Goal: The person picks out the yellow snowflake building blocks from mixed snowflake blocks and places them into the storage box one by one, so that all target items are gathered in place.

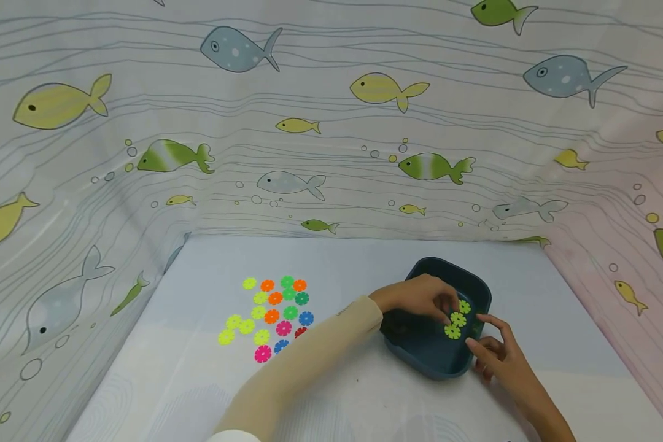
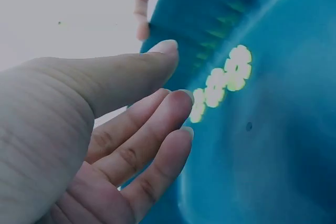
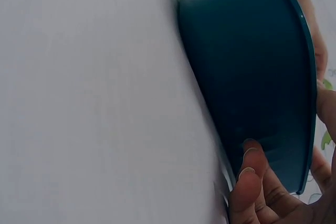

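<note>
A dark teal plastic tub (image 1: 420,353) stands on the white table, slightly turned. Inside it, three yellow-green flower-shaped discs (image 1: 458,319) line up in a row along the right side. My left hand (image 1: 422,296) reaches into the tub, its fingertips beside the discs. In the left wrist view the thumb (image 2: 131,72) stands apart from the loosely bent fingers, with nothing between them. My right hand (image 1: 500,353) holds the tub's right wall, thumb at the rim. The right wrist view has its fingers (image 3: 249,182) against the outer wall of the tub (image 3: 247,66).
Left of the tub, several loose flower discs (image 1: 272,317) in yellow, orange, green, pink, blue and red lie flat on the table (image 1: 160,368). My left forearm sleeve (image 1: 309,362) partly covers the nearest ones. A fish-patterned curtain (image 1: 342,153) borders the table at back and sides.
</note>
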`<state>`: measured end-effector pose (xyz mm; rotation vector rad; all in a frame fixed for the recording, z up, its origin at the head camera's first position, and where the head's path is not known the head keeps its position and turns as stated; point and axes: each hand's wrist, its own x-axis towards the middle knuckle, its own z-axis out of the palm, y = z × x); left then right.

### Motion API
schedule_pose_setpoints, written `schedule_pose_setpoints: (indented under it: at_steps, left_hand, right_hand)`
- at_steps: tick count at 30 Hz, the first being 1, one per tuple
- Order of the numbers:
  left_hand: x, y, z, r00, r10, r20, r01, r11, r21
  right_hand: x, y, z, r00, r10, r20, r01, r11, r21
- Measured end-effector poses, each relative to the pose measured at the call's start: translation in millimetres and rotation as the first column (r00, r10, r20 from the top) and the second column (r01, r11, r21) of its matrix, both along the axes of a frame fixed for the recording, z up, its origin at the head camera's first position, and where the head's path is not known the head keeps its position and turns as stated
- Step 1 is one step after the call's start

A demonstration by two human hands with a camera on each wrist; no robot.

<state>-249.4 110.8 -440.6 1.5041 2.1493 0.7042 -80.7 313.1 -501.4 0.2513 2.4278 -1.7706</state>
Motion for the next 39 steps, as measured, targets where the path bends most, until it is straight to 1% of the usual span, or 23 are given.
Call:
schedule_pose_setpoints:
  at_steps: [5, 9, 12, 15, 17, 19, 23, 27, 31, 39]
  left_hand:
    - [1.9, -17.3, 9.0, 0.999, -0.011, 0.032, 0.009, 0.997, 0.073]
    - [1.1, -32.9, 14.3, 0.999, 0.003, 0.048, -0.009, 0.992, 0.126]
    - [-0.9, -44.4, 15.2, 0.998, 0.035, 0.054, -0.043, 0.987, 0.157]
    - [-3.2, -57.0, 13.0, 0.995, 0.073, 0.071, -0.086, 0.978, 0.192]
    - [-4.3, -66.0, 11.3, 0.991, 0.101, 0.086, -0.118, 0.968, 0.22]
    - [-4.8, -75.4, 10.9, 0.988, 0.127, 0.088, -0.145, 0.957, 0.249]
    - [-6.0, -93.4, 12.3, 0.981, 0.179, 0.071, -0.192, 0.937, 0.293]
    - [-9.4, -112.3, 12.4, 0.972, 0.229, 0.056, -0.235, 0.922, 0.306]
    - [-12.3, -134.0, 9.7, 0.959, 0.277, 0.059, -0.282, 0.914, 0.293]
    - [-9.9, -178.1, 3.3, 0.937, 0.344, 0.058, -0.346, 0.9, 0.264]
  right_hand:
    - [-0.3, -2, 0.7, 1.0, -0.007, 0.007, 0.007, 1.0, -0.007]
    - [0.1, -3, 1.3, 1.0, -0.01, 0.005, 0.01, 1.0, -0.011]
    - [0.8, -2, 1.8, 1.0, -0.009, 0.002, 0.009, 1.0, -0.016]
    - [1.3, -2, 2.1, 1.0, -0.011, 0.003, 0.011, 1.0, -0.014]
    - [1.2, -2, 2.2, 1.0, -0.011, 0.006, 0.011, 1.0, -0.012]
    - [1.1, -2, 2.0, 1.0, -0.012, 0.01, 0.012, 1.0, -0.009]
    - [0.7, -2, 2.1, 1.0, -0.011, 0.014, 0.011, 1.0, -0.008]
    - [-0.6, -2, 2.3, 1.0, -0.006, 0.017, 0.006, 1.0, -0.01]
    - [-1.5, -2, 2.5, 1.0, -0.006, 0.025, 0.006, 1.0, -0.016]
    - [0.4, -3, 2.3, 1.0, -0.007, 0.013, 0.008, 0.999, -0.034]
